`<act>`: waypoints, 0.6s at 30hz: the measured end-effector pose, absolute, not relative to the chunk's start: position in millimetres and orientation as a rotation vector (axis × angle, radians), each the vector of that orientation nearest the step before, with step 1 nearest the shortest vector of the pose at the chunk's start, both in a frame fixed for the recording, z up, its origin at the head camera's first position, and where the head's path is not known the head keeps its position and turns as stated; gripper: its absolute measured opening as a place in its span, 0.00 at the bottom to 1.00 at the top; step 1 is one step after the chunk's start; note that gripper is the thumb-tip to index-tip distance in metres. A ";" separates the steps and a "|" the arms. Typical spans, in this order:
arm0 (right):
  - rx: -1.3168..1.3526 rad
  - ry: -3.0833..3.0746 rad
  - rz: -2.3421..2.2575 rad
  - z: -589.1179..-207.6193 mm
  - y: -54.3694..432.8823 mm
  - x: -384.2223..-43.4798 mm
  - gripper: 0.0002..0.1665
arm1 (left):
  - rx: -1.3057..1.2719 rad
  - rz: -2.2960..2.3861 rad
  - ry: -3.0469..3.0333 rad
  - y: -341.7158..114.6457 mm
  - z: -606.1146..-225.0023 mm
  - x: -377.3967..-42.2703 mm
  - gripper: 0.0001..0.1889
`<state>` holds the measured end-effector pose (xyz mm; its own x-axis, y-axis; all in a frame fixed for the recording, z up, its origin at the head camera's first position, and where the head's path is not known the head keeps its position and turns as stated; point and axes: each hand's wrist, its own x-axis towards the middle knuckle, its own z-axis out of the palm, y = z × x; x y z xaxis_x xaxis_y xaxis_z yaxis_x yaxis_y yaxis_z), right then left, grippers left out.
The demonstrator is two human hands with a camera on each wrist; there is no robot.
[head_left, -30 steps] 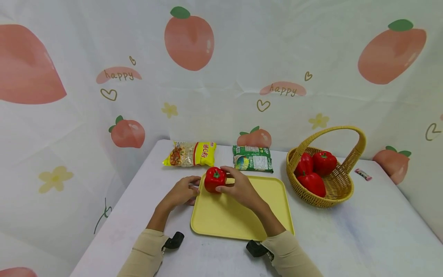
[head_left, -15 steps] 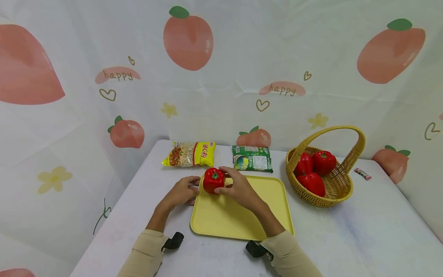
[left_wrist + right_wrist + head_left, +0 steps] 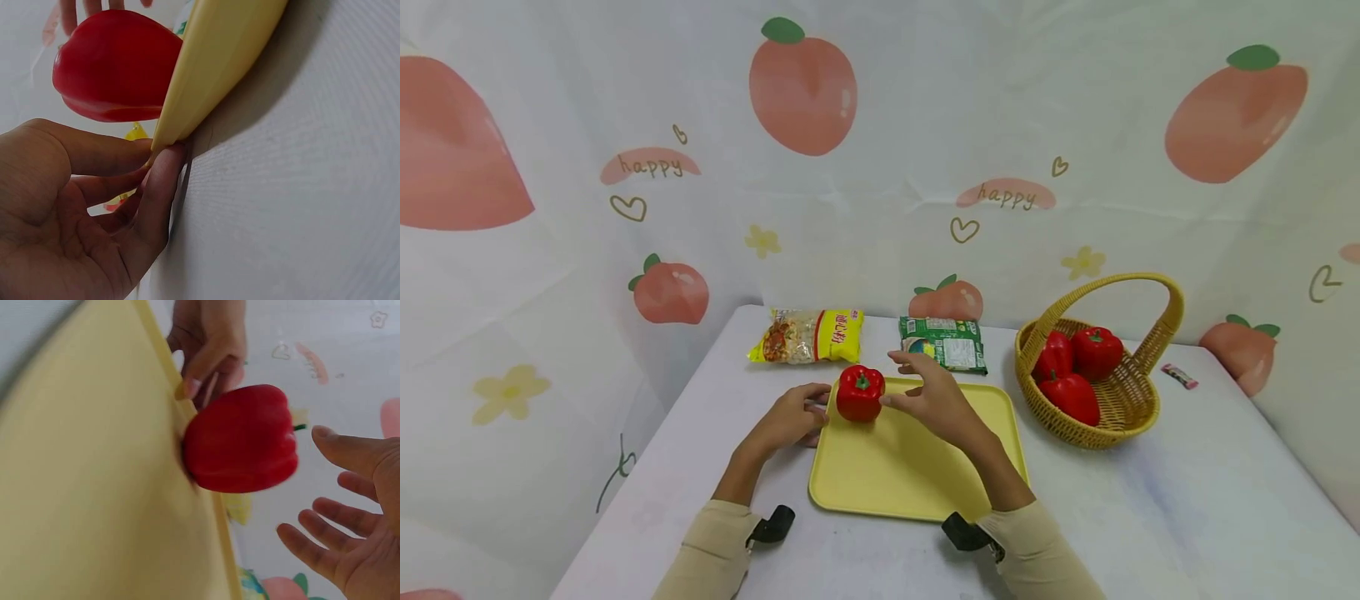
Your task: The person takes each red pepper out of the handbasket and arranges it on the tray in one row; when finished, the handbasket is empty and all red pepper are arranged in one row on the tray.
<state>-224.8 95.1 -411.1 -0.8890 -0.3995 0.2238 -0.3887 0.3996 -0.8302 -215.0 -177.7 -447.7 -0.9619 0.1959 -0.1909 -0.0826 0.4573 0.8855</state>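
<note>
The left wrist view shows me the left hand (image 3: 81, 234) pinching the edge of the yellow tray (image 3: 209, 69); the head view hides most of that. The right wrist view shows me a gap between the red pepper (image 3: 240, 440) and the right hand (image 3: 374, 553), its fingers spread wide and holding nothing. Half a second ago, I saw that hand touching the pepper. Now the pepper stands alone on the tray, near the far left corner.

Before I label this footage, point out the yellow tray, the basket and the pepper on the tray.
Yellow tray (image 3: 898, 467): head view, bare floor.
Basket (image 3: 1092, 435): head view, woven front.
Pepper on the tray (image 3: 240, 440): right wrist view, its side.
</note>
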 end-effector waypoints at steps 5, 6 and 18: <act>-0.765 2.662 -1.550 -400.1 114.4 -224.9 0.38 | 0.103 1.498 2.450 -176.8 -448.3 -214.5 0.32; -0.768 2.675 -1.543 -397.6 118.7 -224.7 0.37 | 0.102 1.495 2.452 -176.5 -448.4 -214.6 0.33; -0.723 2.703 -1.495 -376.1 171.4 -226.4 0.35 | 0.060 1.496 2.440 -177.4 -449.5 -219.0 0.32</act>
<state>-226.4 171.4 -376.1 -0.8957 -0.3736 0.2411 -0.4028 0.4519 -0.7959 -219.0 -177.4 -449.5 -0.9605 0.1788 -0.2134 -0.1091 0.4636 0.8793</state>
